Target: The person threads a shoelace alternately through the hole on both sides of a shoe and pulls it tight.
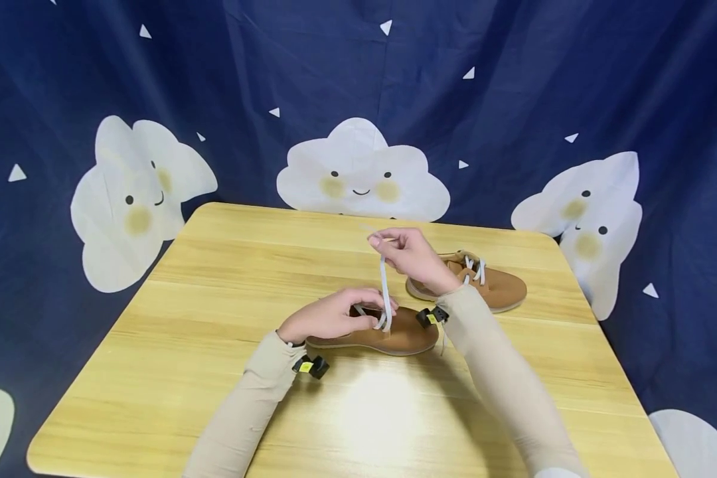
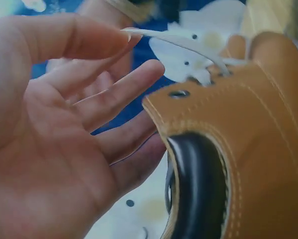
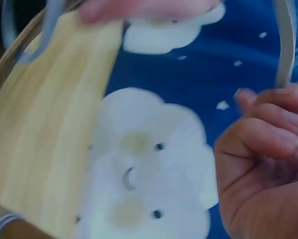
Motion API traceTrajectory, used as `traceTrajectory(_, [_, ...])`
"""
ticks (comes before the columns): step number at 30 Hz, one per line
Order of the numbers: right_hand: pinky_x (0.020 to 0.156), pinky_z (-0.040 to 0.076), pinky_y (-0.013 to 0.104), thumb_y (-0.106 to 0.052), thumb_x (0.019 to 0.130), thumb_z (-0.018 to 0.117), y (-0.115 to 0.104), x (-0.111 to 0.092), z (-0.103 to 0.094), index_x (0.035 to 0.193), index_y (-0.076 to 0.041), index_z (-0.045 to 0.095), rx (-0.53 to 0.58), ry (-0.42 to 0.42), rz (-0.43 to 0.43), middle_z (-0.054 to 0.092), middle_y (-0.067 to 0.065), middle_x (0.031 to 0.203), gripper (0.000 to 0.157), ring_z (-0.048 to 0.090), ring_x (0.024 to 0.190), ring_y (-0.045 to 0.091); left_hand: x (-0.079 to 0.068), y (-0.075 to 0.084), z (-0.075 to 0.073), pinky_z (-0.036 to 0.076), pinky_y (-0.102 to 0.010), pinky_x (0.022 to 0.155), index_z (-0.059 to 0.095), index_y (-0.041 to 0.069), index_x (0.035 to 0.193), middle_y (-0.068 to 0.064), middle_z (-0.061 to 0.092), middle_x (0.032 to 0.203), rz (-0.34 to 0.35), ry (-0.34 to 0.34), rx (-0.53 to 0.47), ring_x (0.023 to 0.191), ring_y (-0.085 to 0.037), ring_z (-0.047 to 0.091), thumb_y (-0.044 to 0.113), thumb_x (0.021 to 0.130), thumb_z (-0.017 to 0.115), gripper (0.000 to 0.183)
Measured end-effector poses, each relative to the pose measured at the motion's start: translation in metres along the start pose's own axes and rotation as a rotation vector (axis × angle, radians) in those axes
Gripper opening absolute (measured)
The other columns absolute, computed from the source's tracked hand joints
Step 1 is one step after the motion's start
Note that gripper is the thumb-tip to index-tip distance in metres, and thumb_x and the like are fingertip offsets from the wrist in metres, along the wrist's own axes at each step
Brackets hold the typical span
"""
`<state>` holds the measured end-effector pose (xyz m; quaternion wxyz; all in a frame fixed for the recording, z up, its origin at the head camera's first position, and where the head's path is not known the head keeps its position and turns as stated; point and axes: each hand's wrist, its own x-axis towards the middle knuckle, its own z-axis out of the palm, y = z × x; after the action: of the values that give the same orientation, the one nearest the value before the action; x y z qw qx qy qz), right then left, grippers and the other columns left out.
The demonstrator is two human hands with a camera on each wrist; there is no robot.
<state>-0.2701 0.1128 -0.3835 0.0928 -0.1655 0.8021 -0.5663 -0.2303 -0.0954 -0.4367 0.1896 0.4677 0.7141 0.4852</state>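
Note:
A tan leather shoe (image 1: pixel 412 330) lies on its sole, toe to the right, with its dark inside showing in the left wrist view. My left hand (image 1: pixel 340 315) is at its lacing; thumb and forefinger pinch the pale shoelace (image 2: pixel 181 44) near the eyelets, while the other fingers spread beside the shoe's opening. Higher up and to the right, my right hand (image 1: pixel 411 255) grips a raised stretch of white lace (image 1: pixel 385 285) that runs up from the shoe. Its curled fingers (image 3: pixel 268 134) show in the right wrist view with the lace above them.
A matching tan shoe (image 1: pixel 504 289) with tied pale laces sits behind my right wrist. Both shoes stand on a light wooden table (image 1: pixel 215 318). Around it hangs a dark blue curtain (image 1: pixel 245 60) with smiling clouds. Each wrist carries a small black camera (image 1: pixel 312 366).

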Motion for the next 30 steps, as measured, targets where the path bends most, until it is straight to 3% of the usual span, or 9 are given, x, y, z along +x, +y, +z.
traceTrajectory(3, [0.046,0.026,0.024,-0.025,0.104,0.063,0.016,0.008,0.002,0.137,-0.007,0.060,-0.028,-0.016,0.102,0.039,-0.008,0.053,0.038,0.028,0.044,0.008,0.000,-0.001,-0.001,0.053,-0.037,0.107,0.064,-0.002,0.127,-0.022,0.065,0.135,-0.019,0.013,-0.167,0.125,-0.039,0.063,-0.002,0.101,0.053,0.028])
traceTrajectory(6, [0.048,0.030,0.023,-0.020,0.103,0.063,0.029,0.008,0.005,0.138,-0.008,0.059,-0.061,-0.055,0.118,0.046,-0.005,0.056,0.037,0.033,0.047,0.009,0.000,-0.002,-0.001,0.053,-0.034,0.105,0.062,-0.002,0.130,-0.026,0.065,0.135,-0.037,0.031,-0.290,0.126,-0.048,0.060,-0.002,0.102,0.050,0.030])
traceTrajectory(9, [0.054,0.038,0.023,-0.014,0.104,0.059,0.037,0.002,0.004,0.135,-0.007,0.064,-0.141,-0.101,0.039,0.059,0.003,0.065,0.032,0.047,0.055,0.015,-0.001,-0.001,-0.003,0.054,-0.033,0.104,0.059,0.000,0.135,-0.028,0.064,0.136,-0.065,0.059,-0.364,0.129,-0.051,0.057,-0.001,0.104,0.049,0.033])
traceTrajectory(12, [0.065,0.048,0.024,-0.010,0.104,0.057,0.040,-0.007,-0.002,0.130,-0.006,0.069,-0.214,-0.113,-0.052,0.073,0.013,0.090,0.029,0.062,0.075,0.023,-0.002,0.001,-0.005,0.054,-0.037,0.105,0.056,-0.003,0.139,-0.028,0.064,0.137,-0.085,0.080,-0.401,0.130,-0.048,0.058,0.003,0.105,0.051,0.035])
traceTrajectory(17, [0.079,0.055,0.029,0.000,0.098,0.059,0.042,-0.024,-0.012,0.128,-0.007,0.071,-0.236,-0.181,-0.169,0.073,0.014,0.122,0.033,0.068,0.103,0.023,-0.004,0.001,-0.009,0.048,-0.055,0.111,0.048,-0.005,0.146,-0.026,0.064,0.138,-0.119,0.116,-0.458,0.130,-0.037,0.062,0.008,0.106,0.053,0.042])
traceTrajectory(20, [0.084,0.057,0.032,0.000,0.098,0.064,0.042,-0.030,-0.011,0.120,-0.008,0.074,-0.226,-0.259,-0.230,0.072,0.011,0.122,0.025,0.067,0.108,0.022,-0.005,0.000,-0.009,0.043,-0.059,0.115,0.047,-0.003,0.149,-0.022,0.064,0.140,-0.139,0.138,-0.472,0.131,-0.030,0.062,0.009,0.106,0.053,0.045])
traceTrajectory(22, [0.083,0.056,0.031,-0.002,0.097,0.068,0.043,-0.032,-0.008,0.108,-0.010,0.076,-0.234,-0.268,-0.245,0.073,0.008,0.113,0.015,0.065,0.102,0.020,-0.006,0.001,-0.009,0.040,-0.060,0.116,0.047,-0.001,0.150,-0.019,0.064,0.142,-0.156,0.145,-0.474,0.132,-0.026,0.062,0.009,0.106,0.053,0.046])
traceTrajectory(27, [0.072,0.052,0.028,-0.001,0.095,0.070,0.048,-0.033,0.001,0.085,-0.011,0.076,-0.318,-0.193,-0.238,0.070,0.002,0.087,0.016,0.059,0.079,0.016,-0.006,0.009,-0.009,0.041,-0.060,0.116,0.052,0.007,0.148,-0.015,0.064,0.143,-0.210,0.159,-0.482,0.130,-0.019,0.062,0.011,0.104,0.056,0.044])
traceTrajectory(30, [0.074,0.055,0.028,0.002,0.094,0.070,0.052,-0.032,0.003,0.083,-0.008,0.077,-0.371,-0.146,-0.230,0.074,0.003,0.085,0.017,0.064,0.079,0.014,-0.006,0.014,-0.008,0.042,-0.059,0.116,0.052,0.008,0.149,-0.015,0.062,0.144,-0.210,0.151,-0.470,0.132,-0.020,0.061,0.010,0.104,0.056,0.045])
